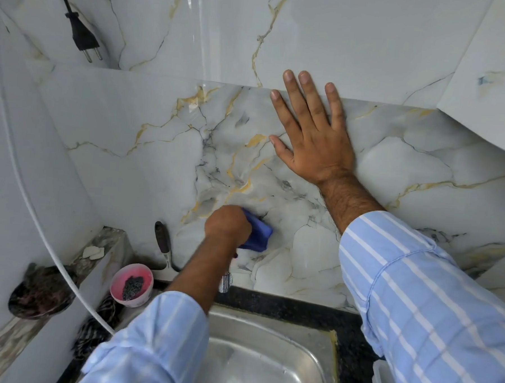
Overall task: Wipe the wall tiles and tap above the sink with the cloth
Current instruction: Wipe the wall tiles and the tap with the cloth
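Observation:
My left hand grips a bunched blue cloth and presses it against the marble-patterned wall tiles just above the sink. Below that hand, a chrome tap shows only partly, mostly hidden by my left forearm. My right hand lies flat on the tiles higher up and to the right, fingers spread, holding nothing. Both arms wear light blue striped sleeves.
A steel sink sits below, framed by a dark granite counter. On the left ledge are a pink bowl with dark scrubber, a black-handled scraper and a dark dish. A black plug hangs at upper left; a white cable crosses the left.

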